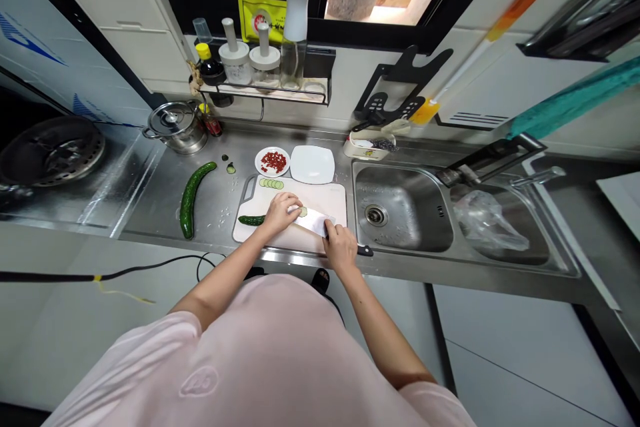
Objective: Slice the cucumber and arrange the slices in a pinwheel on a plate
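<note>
The cutting board (315, 243), white with a grey handle, lies on the steel counter. My left hand (281, 213) is closed over a dark green cucumber (251, 220) on the board, and its fingertips reach the knife blade. My right hand (341, 245) grips a kitchen knife (314, 222) with a broad blade; the end of its black handle sticks out to the right. A pale cucumber slice (303, 211) shows at the blade near my left fingertips. Several cut slices (271, 183) overlap in a row at the board's upper left. My left hand hides the cucumber's cut end.
Behind the board are a plate of chopped red pieces (274, 161) and a white square plate (313, 165). To the left lie a whole cucumber (189, 203) and cucumber ends (231, 168), near a steel pot (175, 127). A double sink (405, 240) is on the right.
</note>
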`<action>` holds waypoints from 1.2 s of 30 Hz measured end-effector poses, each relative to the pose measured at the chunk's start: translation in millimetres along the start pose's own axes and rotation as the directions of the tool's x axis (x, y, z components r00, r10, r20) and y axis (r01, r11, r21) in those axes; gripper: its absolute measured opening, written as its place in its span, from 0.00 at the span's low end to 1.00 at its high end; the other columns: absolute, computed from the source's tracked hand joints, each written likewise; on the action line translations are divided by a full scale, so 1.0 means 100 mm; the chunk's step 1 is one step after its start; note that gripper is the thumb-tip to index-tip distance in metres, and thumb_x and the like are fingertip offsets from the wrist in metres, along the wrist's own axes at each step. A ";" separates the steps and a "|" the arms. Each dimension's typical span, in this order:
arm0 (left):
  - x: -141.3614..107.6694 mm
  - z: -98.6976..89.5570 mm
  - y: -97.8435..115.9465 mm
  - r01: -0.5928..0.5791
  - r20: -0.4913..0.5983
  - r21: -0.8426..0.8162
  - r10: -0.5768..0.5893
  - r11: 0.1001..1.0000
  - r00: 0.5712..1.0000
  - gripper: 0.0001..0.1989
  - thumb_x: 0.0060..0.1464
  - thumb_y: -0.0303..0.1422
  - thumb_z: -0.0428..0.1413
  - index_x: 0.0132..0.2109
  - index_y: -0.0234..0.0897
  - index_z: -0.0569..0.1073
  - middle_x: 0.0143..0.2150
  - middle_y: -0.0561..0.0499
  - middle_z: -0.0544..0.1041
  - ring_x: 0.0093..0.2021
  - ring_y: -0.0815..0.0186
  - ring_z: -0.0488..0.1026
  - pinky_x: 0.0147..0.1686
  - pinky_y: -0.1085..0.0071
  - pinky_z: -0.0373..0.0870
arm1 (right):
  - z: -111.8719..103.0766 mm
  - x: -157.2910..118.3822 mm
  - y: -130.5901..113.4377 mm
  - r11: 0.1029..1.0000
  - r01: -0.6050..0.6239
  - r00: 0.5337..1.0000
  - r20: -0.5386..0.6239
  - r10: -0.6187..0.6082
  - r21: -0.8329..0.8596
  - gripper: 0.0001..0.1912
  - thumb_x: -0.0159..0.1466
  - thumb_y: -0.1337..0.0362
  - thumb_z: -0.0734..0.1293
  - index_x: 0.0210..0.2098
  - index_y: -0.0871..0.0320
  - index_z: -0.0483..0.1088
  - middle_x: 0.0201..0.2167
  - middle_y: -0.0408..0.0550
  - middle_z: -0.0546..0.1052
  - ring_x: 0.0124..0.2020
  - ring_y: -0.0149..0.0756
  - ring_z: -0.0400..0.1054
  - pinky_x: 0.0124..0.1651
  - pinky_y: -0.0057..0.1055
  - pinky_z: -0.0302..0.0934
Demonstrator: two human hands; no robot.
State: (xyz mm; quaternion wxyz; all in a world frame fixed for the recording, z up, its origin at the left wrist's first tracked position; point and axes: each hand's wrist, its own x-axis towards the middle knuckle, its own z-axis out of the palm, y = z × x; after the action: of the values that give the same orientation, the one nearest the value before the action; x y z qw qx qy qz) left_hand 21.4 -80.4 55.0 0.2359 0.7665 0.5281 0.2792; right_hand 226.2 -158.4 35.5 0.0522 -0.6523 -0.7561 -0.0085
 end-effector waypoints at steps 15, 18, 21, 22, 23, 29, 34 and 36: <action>0.44 0.16 -0.70 0.594 -0.137 -0.117 -0.606 0.796 0.784 0.07 0.48 0.30 0.56 0.37 0.40 0.75 0.34 0.53 0.78 0.37 0.66 0.73 0.38 0.71 0.66 | 0.02 -0.04 0.13 0.984 -0.163 0.970 0.195 0.147 0.068 0.20 0.61 0.66 0.63 0.53 0.56 0.64 0.39 0.49 0.72 0.41 0.37 0.62 0.42 0.29 0.49; 0.49 0.17 -0.75 0.600 -0.146 -0.064 -0.602 0.798 0.785 0.09 0.48 0.28 0.54 0.39 0.40 0.75 0.35 0.53 0.78 0.38 0.66 0.73 0.38 0.71 0.65 | 0.03 -0.03 0.11 0.982 -0.171 0.965 0.215 0.151 0.082 0.21 0.60 0.66 0.63 0.54 0.56 0.64 0.40 0.49 0.72 0.42 0.37 0.63 0.42 0.29 0.50; 0.52 0.19 -0.76 0.588 -0.166 -0.002 -0.580 0.809 0.798 0.11 0.50 0.27 0.52 0.40 0.40 0.74 0.36 0.51 0.78 0.39 0.64 0.73 0.38 0.71 0.64 | 0.03 -0.02 0.08 0.980 -0.175 0.964 0.218 0.151 0.098 0.22 0.60 0.67 0.63 0.54 0.56 0.63 0.40 0.49 0.72 0.42 0.38 0.63 0.42 0.29 0.51; 0.53 0.19 -0.76 0.583 -0.172 0.018 -0.572 0.812 0.802 0.11 0.50 0.27 0.52 0.40 0.41 0.74 0.36 0.51 0.78 0.39 0.64 0.73 0.38 0.70 0.64 | 0.04 -0.01 0.07 0.979 -0.174 0.964 0.220 0.148 0.105 0.22 0.60 0.66 0.63 0.54 0.56 0.63 0.40 0.49 0.72 0.42 0.38 0.63 0.42 0.29 0.51; 0.54 0.20 -0.77 0.578 -0.177 0.035 -0.564 0.815 0.806 0.11 0.51 0.27 0.51 0.41 0.41 0.74 0.36 0.50 0.78 0.39 0.63 0.73 0.39 0.70 0.64 | 0.04 -0.01 0.07 0.978 -0.173 0.964 0.223 0.145 0.112 0.22 0.60 0.66 0.63 0.54 0.56 0.63 0.40 0.49 0.72 0.42 0.38 0.63 0.42 0.29 0.51; 0.56 0.22 -0.83 0.524 -0.191 0.099 -0.501 0.846 0.844 0.13 0.52 0.27 0.50 0.44 0.41 0.74 0.37 0.49 0.78 0.41 0.61 0.72 0.39 0.69 0.63 | 0.03 -0.01 0.04 0.975 -0.173 0.965 0.223 0.140 0.139 0.20 0.60 0.67 0.62 0.53 0.56 0.65 0.40 0.48 0.73 0.43 0.37 0.63 0.43 0.29 0.52; 0.53 0.22 -0.91 0.422 -0.164 0.136 -0.399 0.897 0.902 0.14 0.50 0.28 0.52 0.45 0.40 0.74 0.40 0.48 0.77 0.44 0.60 0.70 0.44 0.67 0.64 | 0.03 -0.02 0.04 0.971 -0.186 0.959 0.242 0.146 0.151 0.19 0.60 0.66 0.62 0.52 0.55 0.65 0.40 0.48 0.73 0.43 0.37 0.64 0.42 0.29 0.53; 0.50 0.22 -0.92 0.370 -0.157 0.171 -0.345 0.913 0.925 0.13 0.51 0.29 0.52 0.44 0.40 0.76 0.43 0.46 0.76 0.47 0.59 0.68 0.47 0.65 0.63 | 0.03 -0.02 0.04 0.970 -0.187 0.959 0.245 0.145 0.157 0.19 0.60 0.66 0.62 0.52 0.55 0.66 0.40 0.48 0.73 0.43 0.37 0.64 0.42 0.29 0.53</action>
State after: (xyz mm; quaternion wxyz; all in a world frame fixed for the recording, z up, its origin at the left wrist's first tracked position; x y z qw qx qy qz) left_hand -11.6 -3.9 -12.6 0.1730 0.6576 0.6981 0.2243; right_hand 229.8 -159.7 31.7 0.0227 -0.7030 -0.6969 0.1399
